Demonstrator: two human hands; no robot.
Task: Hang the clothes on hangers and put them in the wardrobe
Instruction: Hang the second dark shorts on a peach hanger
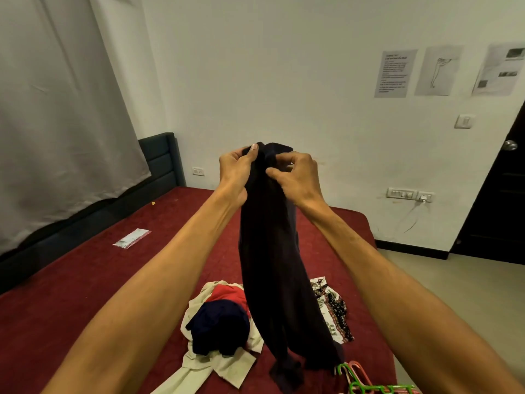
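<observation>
1. Both forearms (159,280) reach up from the lower corners and meet above the bed (85,280).
2. My left hand (237,172) grips the top of a dark garment (272,265), thumb pressed flat on the cloth and fingers curled round behind it.
3. My right hand (295,177) pinches the same top edge just beside the left, thumb and curled fingers closed on a fold.
4. The dark garment hangs from both hands in one long bunched length, held up over the bed; its lower end trails down beside the hangers (366,382).
5. The hangers, green and pink, lie in a small heap on the near right part of the bed.
6. A pile of clothes (224,362) sits on the red cover behind the hanging garment: a white piece underneath, a red one and a navy one on top, and a patterned one (332,311) to the right.
7. A clear plastic packet (132,238) lies well apart on the left of the bed, near the dark headboard (162,160) and the grey curtain (56,109).
8. Three paper sheets (395,73) are stuck on the white wall; a dark door (500,209) stands at the right.
</observation>
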